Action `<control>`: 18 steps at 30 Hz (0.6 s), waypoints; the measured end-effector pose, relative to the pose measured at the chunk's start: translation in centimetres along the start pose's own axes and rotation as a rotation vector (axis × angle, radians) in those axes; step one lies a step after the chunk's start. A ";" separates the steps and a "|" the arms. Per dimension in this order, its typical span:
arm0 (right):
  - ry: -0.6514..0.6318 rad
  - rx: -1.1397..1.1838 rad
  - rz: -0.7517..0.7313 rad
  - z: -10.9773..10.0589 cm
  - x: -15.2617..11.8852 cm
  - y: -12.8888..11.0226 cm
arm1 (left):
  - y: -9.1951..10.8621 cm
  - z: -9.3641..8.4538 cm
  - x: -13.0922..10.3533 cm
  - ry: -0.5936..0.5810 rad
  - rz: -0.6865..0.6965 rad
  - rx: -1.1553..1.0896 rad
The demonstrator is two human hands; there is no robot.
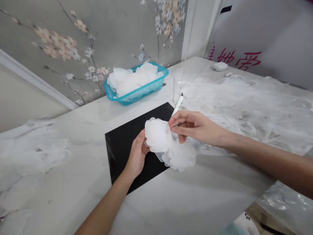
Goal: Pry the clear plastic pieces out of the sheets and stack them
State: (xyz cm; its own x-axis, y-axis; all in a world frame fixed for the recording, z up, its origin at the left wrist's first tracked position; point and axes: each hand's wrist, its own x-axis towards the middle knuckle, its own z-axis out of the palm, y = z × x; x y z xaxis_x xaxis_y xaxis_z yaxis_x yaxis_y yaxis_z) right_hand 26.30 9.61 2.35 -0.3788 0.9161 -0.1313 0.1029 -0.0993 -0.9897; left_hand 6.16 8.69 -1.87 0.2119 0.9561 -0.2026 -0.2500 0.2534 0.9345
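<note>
A thin, white, scalloped sheet piece (158, 135), fabric-like and slightly see-through, is held upright above a black mat (132, 140). My left hand (137, 153) grips its left edge, thumb in front and the other fingers partly hidden behind. At its upper right edge, my right hand (189, 125) pinches with thumb and fingertips. Similar scalloped pieces (182, 155) lie below, over the mat's right edge. Just beyond my right hand, a slim tool with a pale, speckled handle (178, 105) and dark tip points away; whether my hand touches it, I cannot tell.
A blue basket (146, 89) full of white pieces stands against the wall. Tangled white offcuts (244, 107) cover the table's right side, near a white rounded object (220, 66). More thin white sheets (34, 150) lie at left. Clear plastic (288, 202) hangs beyond the right front table edge.
</note>
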 end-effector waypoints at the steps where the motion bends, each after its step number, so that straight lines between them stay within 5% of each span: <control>1: -0.001 -0.025 -0.013 0.0 0.0 0.0 | 0.0 0.0 0.0 -0.008 -0.004 -0.003; 7: -0.025 -0.441 -0.142 -0.9 -0.4 -0.2 | 0.2 0.2 -0.4 -0.064 0.043 0.164; 12: -0.343 -0.876 -0.130 -1.8 -1.0 -1.4 | 0.3 0.4 -0.3 -0.055 0.058 0.196; 18: -0.329 -0.948 -0.063 -1.7 -1.1 -1.4 | 0.3 0.3 -0.3 -0.013 0.036 0.156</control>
State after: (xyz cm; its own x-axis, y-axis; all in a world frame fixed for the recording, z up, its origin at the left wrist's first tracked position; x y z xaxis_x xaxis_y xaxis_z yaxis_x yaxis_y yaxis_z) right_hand 28.12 9.43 3.96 -0.6291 0.7422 -0.2313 0.7096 0.4267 -0.5608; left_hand 6.34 8.41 -1.46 0.2182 0.9619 -0.1650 -0.1081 0.1918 0.9755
